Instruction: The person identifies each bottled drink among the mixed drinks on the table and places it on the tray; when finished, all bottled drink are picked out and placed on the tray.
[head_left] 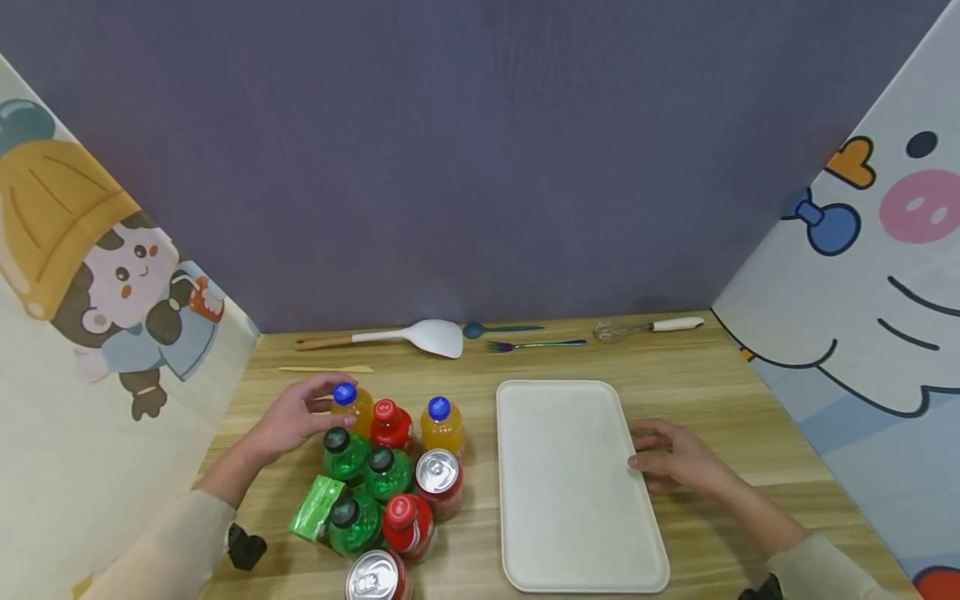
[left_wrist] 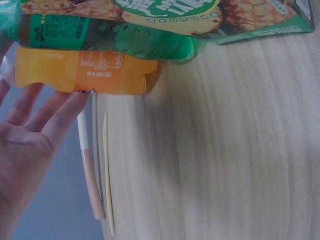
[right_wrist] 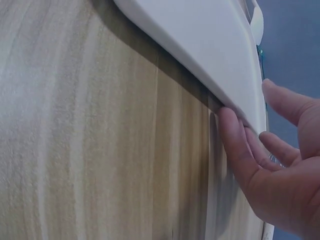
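Note:
My left hand [head_left: 303, 417] is beside an orange drink bottle [head_left: 360, 410] with a blue cap, fingers toward its far side and thumb toward its near side. In the left wrist view the outstretched fingertips meet or nearly meet that bottle [left_wrist: 100, 72]; the thumb is out of sight there. A green bottle [head_left: 346, 458] stands just in front of it. At the right edge of a white rectangular tray [head_left: 573, 492], my right hand [head_left: 678, 457] touches the rim with loosely extended fingers. In the right wrist view, fingertips rest against the tray's edge [right_wrist: 200, 45], thumb raised apart.
Packed around are red-capped bottles [head_left: 392, 427], more green bottles [head_left: 355, 521], another orange bottle [head_left: 442, 429], cans [head_left: 439, 479] and a green carton [head_left: 318, 507]. Along the back lie a spatula [head_left: 431, 337], a blue spoon [head_left: 476, 330], a fork [head_left: 525, 344], a whisk [head_left: 618, 331] and a yellow knife-like utensil [head_left: 330, 368].

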